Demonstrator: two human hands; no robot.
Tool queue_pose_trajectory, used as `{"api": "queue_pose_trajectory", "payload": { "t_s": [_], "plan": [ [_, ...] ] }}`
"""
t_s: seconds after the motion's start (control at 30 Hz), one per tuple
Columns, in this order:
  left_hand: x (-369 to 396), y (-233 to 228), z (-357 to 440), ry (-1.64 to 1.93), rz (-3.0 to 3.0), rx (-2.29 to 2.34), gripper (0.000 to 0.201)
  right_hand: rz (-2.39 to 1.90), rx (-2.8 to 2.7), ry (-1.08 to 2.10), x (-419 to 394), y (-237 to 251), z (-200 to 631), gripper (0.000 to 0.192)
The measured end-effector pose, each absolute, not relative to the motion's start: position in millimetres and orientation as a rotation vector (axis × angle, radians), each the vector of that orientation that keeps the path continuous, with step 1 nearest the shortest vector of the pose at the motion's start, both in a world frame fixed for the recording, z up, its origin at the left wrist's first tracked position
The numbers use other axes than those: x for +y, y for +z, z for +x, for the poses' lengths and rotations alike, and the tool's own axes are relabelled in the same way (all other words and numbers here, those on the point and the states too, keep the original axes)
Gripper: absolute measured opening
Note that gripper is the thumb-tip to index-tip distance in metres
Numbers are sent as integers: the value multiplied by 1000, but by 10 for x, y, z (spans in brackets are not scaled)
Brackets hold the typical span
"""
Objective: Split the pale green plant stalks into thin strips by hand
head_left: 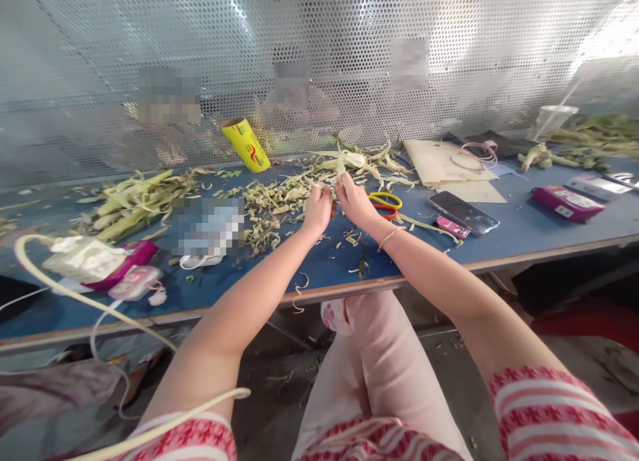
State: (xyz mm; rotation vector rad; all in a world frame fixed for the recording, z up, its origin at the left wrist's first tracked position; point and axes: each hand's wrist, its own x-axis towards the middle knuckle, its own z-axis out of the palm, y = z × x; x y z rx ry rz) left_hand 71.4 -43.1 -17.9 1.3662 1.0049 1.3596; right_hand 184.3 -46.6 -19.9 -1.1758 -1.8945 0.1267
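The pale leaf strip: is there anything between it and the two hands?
Nothing visible. The left hand and the right hand both pinch the pale leaf strip directly, above the blue table.

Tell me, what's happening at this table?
A seated person holds both hands over a blue table. The left hand and right hand together pinch a pale leaf strip. Leaf scraps lie heaped behind them; scissors and a phone lie to the right.
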Motion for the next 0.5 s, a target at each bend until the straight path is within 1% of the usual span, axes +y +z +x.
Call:
{"api": "queue_pose_trajectory", "payload": {
  "t_s": [0.1, 0.2, 0.27, 0.37, 0.5],
  "plan": [
    [-410, -192, 700, 1398, 1410, 1079, 25, -1171, -1884, 140, -474, -191, 1836, 15],
    [-367, -192, 669, 1496, 1617, 1192, 30, -1146, -1814, 209, -455, -192, 1837, 12],
    [-347, -187, 650, 1535, 1737, 1233, 32, -1110, -1758, 275, -432, -197, 1843, 13],
    [-325, -201, 632, 1559, 1799, 1203, 34, -1058, -1669, 339, -406, -197, 1858, 17],
    [-261, -267, 616, 1627, 1749, 1118, 40, -1020, -1568, 457, -409, -164, 1876, 15]
  ]
}}
